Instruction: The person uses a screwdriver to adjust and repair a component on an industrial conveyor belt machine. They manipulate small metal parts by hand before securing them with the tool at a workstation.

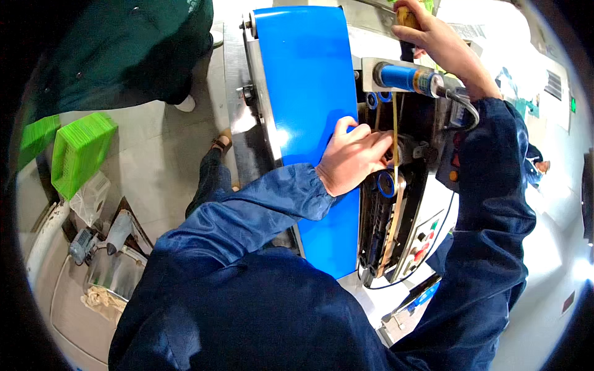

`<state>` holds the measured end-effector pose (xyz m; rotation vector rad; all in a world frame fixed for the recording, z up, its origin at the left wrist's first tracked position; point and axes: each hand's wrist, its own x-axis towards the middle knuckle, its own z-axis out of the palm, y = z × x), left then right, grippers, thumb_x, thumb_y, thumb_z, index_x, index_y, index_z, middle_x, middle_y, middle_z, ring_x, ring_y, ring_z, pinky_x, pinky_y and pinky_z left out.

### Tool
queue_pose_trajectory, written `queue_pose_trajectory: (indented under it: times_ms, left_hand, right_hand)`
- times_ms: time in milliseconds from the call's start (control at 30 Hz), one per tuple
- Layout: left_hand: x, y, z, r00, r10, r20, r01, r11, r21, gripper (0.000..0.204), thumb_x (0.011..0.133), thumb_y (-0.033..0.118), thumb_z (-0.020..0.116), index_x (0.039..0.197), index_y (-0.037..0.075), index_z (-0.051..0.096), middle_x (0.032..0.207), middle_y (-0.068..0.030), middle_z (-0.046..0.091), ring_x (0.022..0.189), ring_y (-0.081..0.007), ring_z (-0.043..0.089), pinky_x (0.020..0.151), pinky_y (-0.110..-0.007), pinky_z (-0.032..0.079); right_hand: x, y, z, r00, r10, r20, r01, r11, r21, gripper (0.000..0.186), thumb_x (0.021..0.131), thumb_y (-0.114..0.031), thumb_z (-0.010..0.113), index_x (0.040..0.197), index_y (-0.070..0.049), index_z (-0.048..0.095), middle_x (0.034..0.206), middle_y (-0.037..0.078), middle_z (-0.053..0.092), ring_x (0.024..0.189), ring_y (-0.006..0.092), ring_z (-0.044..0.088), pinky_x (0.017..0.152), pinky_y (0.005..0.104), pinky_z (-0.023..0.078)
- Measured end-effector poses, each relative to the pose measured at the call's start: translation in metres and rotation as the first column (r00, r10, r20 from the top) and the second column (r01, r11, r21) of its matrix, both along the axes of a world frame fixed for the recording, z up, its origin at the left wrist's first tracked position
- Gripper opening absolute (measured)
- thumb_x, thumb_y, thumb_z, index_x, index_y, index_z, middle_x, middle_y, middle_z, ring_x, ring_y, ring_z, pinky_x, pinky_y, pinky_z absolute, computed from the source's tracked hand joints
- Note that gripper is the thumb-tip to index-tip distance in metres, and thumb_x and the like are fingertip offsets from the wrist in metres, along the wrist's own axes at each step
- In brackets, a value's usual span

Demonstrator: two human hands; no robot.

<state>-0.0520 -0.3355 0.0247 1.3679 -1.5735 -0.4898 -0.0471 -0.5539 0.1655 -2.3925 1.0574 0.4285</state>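
Note:
My left hand (pixel 354 156) reaches across the blue conveyor belt (pixel 306 93) of a sealing machine, its fingers pinched on a thin yellowish band (pixel 395 127) that runs down over the rollers. My right hand (pixel 442 46) is raised at the machine's far end, closed around a yellow-handled tool (pixel 405 15). Below that hand a blue cylinder (pixel 402 78) lies across the machine's top. A small blue wheel (pixel 387 183) sits just under my left hand. Both my sleeves are dark blue.
A person in dark green clothing (pixel 142 49) stands at the upper left. Stacks of bright green trays (pixel 80 151) sit on the left, with a motor and metal parts (pixel 102 241) below them. The machine's control panel (pixel 424 244) with coloured buttons faces right.

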Motion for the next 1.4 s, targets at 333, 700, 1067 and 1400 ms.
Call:
queue_pose_trajectory:
  times_ms: [333,700,1067,1400]
  left_hand:
    - [-0.015,0.007,0.002,0.979,0.078,-0.189,-0.070,0.996,0.051,0.054,0.069,0.023,0.075,0.117,0.005,0.055,0.095,-0.0021,0.063,0.083,-0.0169,0.057,0.083,-0.035,0.034]
    - [0.010,-0.008,0.012,0.927,-0.206,-0.313,0.272,0.944,0.187,0.031,0.074,0.021,0.070,0.098,0.007,0.057,0.086,-0.0079,0.058,0.085,-0.0269,0.055,0.075,-0.038,0.039]
    - [-0.005,0.000,-0.001,0.954,0.027,-0.300,-0.030,1.000,-0.004,0.039,0.069,0.022,0.074,0.100,0.006,0.058,0.088,-0.0052,0.050,0.093,-0.0227,0.051,0.085,-0.037,0.035]
    - [0.003,-0.005,0.003,0.981,-0.126,-0.146,0.134,0.990,0.041,0.051,0.062,0.022,0.076,0.107,0.006,0.058,0.085,-0.0048,0.052,0.087,-0.0206,0.055,0.085,-0.036,0.039]
  right_hand:
    - [-0.037,-0.015,-0.020,0.993,-0.008,0.116,0.004,0.999,0.032,0.042,0.094,-0.029,0.057,0.130,-0.016,0.042,0.105,0.012,0.057,0.086,0.0185,0.058,0.068,0.0271,0.051]
    - [-0.049,-0.017,-0.010,0.985,-0.121,0.122,0.115,0.992,0.061,0.040,0.094,-0.030,0.057,0.131,-0.018,0.044,0.107,0.008,0.057,0.089,0.0149,0.057,0.068,0.0257,0.051]
    - [-0.041,-0.011,-0.007,0.986,-0.122,0.112,0.125,0.992,-0.020,0.037,0.095,-0.030,0.055,0.129,-0.018,0.046,0.103,0.008,0.057,0.087,0.0150,0.057,0.070,0.0245,0.050]
    - [-0.026,-0.006,-0.008,0.987,-0.050,0.155,0.054,0.998,-0.021,0.040,0.091,-0.027,0.058,0.125,-0.010,0.045,0.095,0.013,0.057,0.081,0.0204,0.055,0.070,0.0299,0.047]
